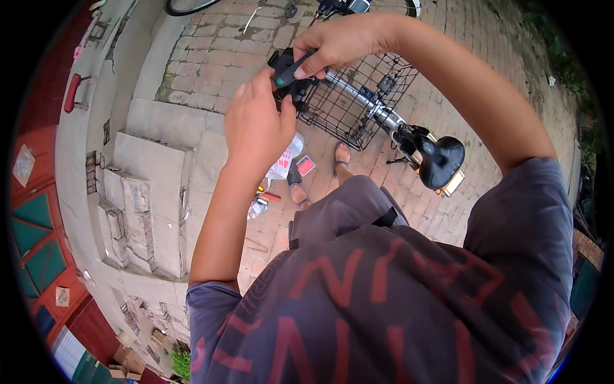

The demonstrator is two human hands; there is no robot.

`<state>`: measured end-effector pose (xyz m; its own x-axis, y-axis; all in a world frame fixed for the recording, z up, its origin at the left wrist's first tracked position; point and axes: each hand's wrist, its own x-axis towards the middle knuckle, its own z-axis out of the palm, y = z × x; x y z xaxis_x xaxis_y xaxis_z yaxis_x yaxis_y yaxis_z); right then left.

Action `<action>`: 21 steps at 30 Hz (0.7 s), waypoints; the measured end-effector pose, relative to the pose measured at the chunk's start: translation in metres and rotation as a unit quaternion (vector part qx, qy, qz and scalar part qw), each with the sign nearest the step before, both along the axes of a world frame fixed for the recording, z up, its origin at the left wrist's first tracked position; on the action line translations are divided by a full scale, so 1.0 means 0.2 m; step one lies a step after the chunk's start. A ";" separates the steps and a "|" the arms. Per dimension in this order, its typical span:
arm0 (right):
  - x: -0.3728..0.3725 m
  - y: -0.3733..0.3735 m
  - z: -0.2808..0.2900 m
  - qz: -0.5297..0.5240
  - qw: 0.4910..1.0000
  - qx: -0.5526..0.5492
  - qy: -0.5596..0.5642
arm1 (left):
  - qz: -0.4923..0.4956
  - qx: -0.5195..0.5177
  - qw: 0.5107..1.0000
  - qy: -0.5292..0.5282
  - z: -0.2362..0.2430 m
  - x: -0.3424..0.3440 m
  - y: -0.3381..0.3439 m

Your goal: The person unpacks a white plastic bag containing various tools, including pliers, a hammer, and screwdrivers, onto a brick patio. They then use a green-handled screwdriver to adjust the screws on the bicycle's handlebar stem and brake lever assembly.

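My right hand (326, 48) is closed on a black object with a green part (286, 77), perhaps a tool or grip, at the top middle. My left hand (259, 118) is raised beside it, fingers curled at the black fitting (281, 61) on the bicycle's front end; whether they grip it is partly hidden. Below my hands are a black wire basket (348, 118) and the bicycle's silver tube (348, 89), running to a black saddle (441, 157).
A white bag (284, 163), a small red package (306, 164) and tools (270, 196) lie on brick paving (403, 211) by my feet. Concrete steps (147, 166) and a red-green door (38, 243) are at left. Another bicycle's wheel (185, 9) shows at the top.
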<state>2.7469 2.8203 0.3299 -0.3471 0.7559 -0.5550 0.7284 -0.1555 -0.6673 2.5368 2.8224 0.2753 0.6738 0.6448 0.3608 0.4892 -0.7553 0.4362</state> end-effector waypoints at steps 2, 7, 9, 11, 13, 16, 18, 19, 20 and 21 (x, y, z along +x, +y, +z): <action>0.02 -0.04 -0.03 -0.029 0.999 0.023 -0.032 | -0.034 0.046 0.998 0.022 0.09 0.07 0.01; 0.09 -0.05 -0.05 -0.117 0.978 -0.042 0.168 | -0.061 0.031 0.979 0.194 0.08 0.16 0.07; 0.22 -0.13 -0.12 -0.192 0.932 -0.081 0.295 | -0.022 0.001 0.966 0.256 0.11 0.19 0.05; 0.32 -0.22 -0.37 -0.355 0.825 -0.068 0.435 | -0.002 0.000 0.963 0.271 0.11 0.20 0.03; 0.28 -0.32 -0.60 -0.461 0.793 -0.140 0.374 | 0.015 0.002 0.959 0.283 0.12 0.24 0.03; 0.07 -0.32 -0.77 -0.495 0.750 -0.193 0.394 | 0.056 -0.030 0.952 0.298 0.13 0.28 -0.01; -0.02 -0.27 -0.82 -0.513 0.678 -0.225 0.475 | 0.124 -0.071 0.946 0.291 0.13 0.30 -0.03; -0.04 -0.27 -0.86 -0.508 0.678 -0.230 0.479 | 0.129 -0.071 0.944 0.296 0.13 0.31 -0.04; -0.05 -0.26 -0.91 -0.511 0.671 -0.219 0.490 | 0.154 -0.105 0.944 0.274 0.12 0.31 -0.05; -0.05 -0.25 -0.92 -0.514 0.664 -0.207 0.501 | 0.179 -0.138 0.941 0.250 0.11 0.31 -0.05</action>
